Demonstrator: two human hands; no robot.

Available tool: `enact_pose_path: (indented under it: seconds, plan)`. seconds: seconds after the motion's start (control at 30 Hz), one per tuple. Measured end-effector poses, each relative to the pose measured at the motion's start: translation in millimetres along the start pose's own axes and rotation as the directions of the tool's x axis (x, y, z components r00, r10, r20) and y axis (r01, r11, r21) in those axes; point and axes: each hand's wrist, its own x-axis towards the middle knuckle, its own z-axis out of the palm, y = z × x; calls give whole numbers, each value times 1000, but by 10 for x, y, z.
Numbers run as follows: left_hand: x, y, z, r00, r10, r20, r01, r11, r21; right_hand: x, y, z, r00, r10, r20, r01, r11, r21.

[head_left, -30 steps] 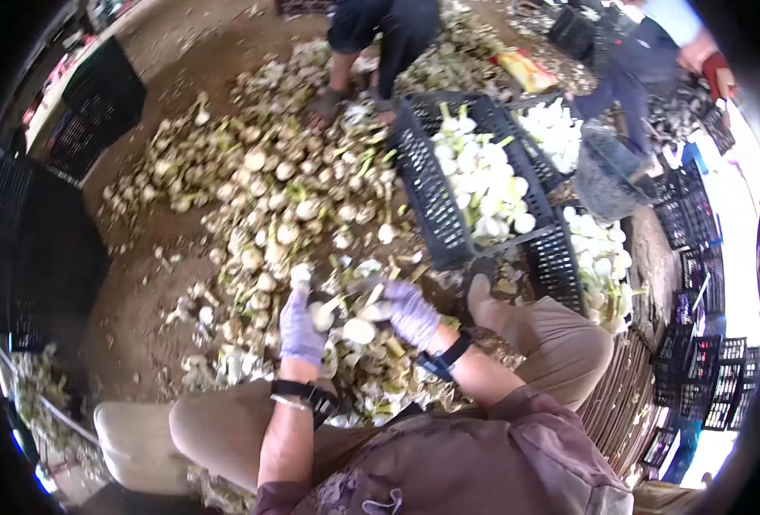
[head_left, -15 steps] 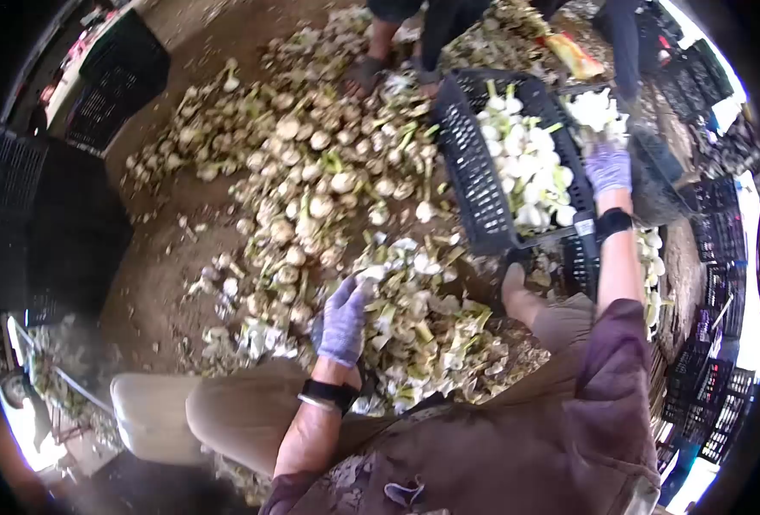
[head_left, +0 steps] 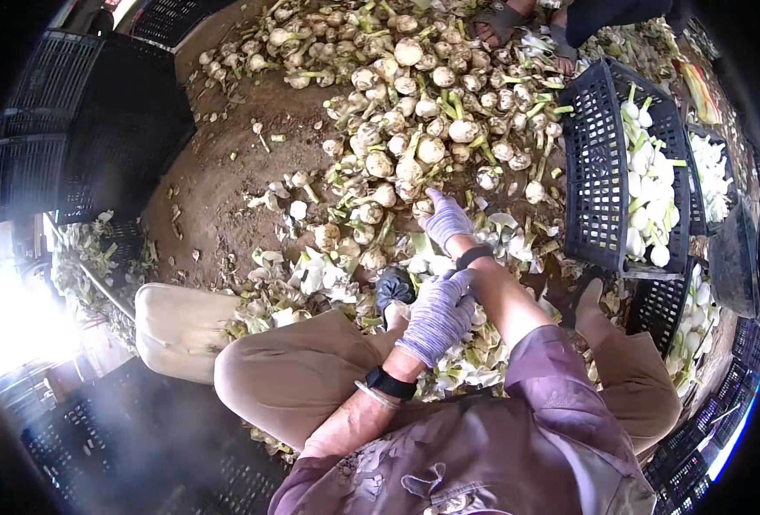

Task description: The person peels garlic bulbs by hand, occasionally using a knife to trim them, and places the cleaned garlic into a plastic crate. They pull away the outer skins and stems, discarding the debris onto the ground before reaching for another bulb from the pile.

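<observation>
Fingers first, reaching with the right hand [head_left: 449,225] to the soil-marked bulbs [head_left: 431,151]; cannot tell whether pinching one or merely touching; pressing together those of the left hand [head_left: 438,319], just beside the right wristband [head_left: 474,256], with any grip hidden; drawn back from the black crate [head_left: 593,176], so now closer to the soil-marked bulbs than to the white bulbs [head_left: 652,187] inside it.

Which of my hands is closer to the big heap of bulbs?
Right. Your right hand is at the near edge of the heap; your left hand is farther back, nearer your body.
</observation>
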Motion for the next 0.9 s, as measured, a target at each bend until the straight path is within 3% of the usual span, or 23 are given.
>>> enact_pose_path:
  seconds: [0.07,0.17,0.2,0.23,0.27,0.3,0.33,0.4,0.43,0.47,0.5,0.53,0.57,0.6,0.63,0.67,0.77,0.8,0.83,0.87,0.9]
  plan:
    - [9,-30,-3,996,-65,60,70,993,-93,-11,19,75,996,-33,-77,27,997,-78]
    - [59,-57,-6,995,-96,33,102,954,-281,165,300,244,996,-35,-79,58,950,307]
    - [77,-52,-36,995,-96,31,101,954,-281,196,455,390,998,-6,-55,33,856,515]
    - [78,-48,-77,983,-177,47,182,905,-385,67,416,256,986,108,127,-166,677,717]
    - [78,-57,-109,964,-254,73,257,839,-479,-66,382,110,931,166,325,-365,425,828]
    - [80,-79,-115,970,-239,49,229,820,-524,-149,437,56,921,165,352,-389,360,848]
    - [69,-127,-89,969,-239,60,234,820,-522,-219,510,-14,915,161,371,-404,350,845]
    - [85,-298,2,958,-283,-44,219,824,-522,-538,593,-378,971,-27,236,-187,525,830]
    - [104,-397,37,954,-283,-97,197,838,-508,-666,606,-557,957,-72,283,-207,513,833]
    - [122,-452,66,953,-197,-230,63,872,-486,-775,629,-725,937,-118,330,-230,504,833]
    - [161,-459,56,959,-185,-214,53,861,-505,-840,662,-895,901,-222,374,-206,539,817]
    - [206,-452,36,965,-170,-200,42,852,-522,-896,664,-1023,911,-301,282,0,685,728]
    - [230,-436,25,983,-102,-152,-7,809,-588,-971,643,-1147,887,-307,344,-75,640,765]
    - [205,-293,-49,988,-155,-14,85,614,-785,-1043,626,-1220,857,-318,404,-154,590,792]
    - [202,-272,-87,992,-98,83,126,594,-795,-1078,588,-1241,821,-442,361,-210,353,912]
    - [189,-258,-110,984,-37,177,165,577,-800,-1103,543,-1335,788,-499,362,-229,308,923]
    - [122,-198,-95,979,-47,196,195,479,-856,-1225,395,-1468,908,-379,179,-219,-63,974]
    - [112,-172,-96,981,-38,190,184,484,-856,-1202,439,-1443,957,-252,146,-120,115,986]
    - [105,-148,-97,994,-65,86,107,471,-875,-1184,468,-1426,987,-119,109,-68,307,949]
    - [98,-127,-98,995,-95,-19,27,459,-888,-1163,477,-1389,990,0,138,-129,342,931]
    - [99,-107,-100,989,-137,-46,22,454,-891,-1210,459,-1288,992,-70,-105,126,571,811]
